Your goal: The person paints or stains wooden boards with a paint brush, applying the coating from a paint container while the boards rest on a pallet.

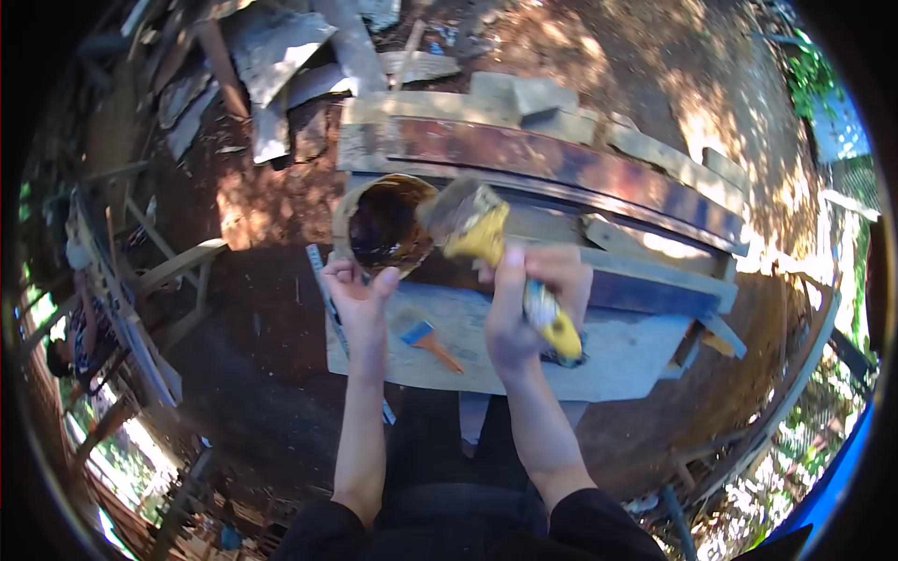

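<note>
My left hand (358,290) grips the near rim of a round can (344,229), thumb outside and fingers folded at its edge. Dark brown liquid (382,224) coats the inside of the can, which tips toward me. In my right hand (538,304) is a wide paintbrush (482,234) with a yellow handle, its bristles just right of the can's rim. A smaller brush (432,346) with an orange handle and blue ferrule lies on the pale board (505,374) below my hands. Past the hands lies a long plank (552,168) with a reddish-brown stained face.
Another dark-faced plank (645,292) runs along the bench at right. A long ruler-like strip (329,304) crosses the board's left edge. Scrap boards (271,56) are heaped at the upper left. A wooden frame (192,266) stands at left, and a person (79,341) is farther off.
</note>
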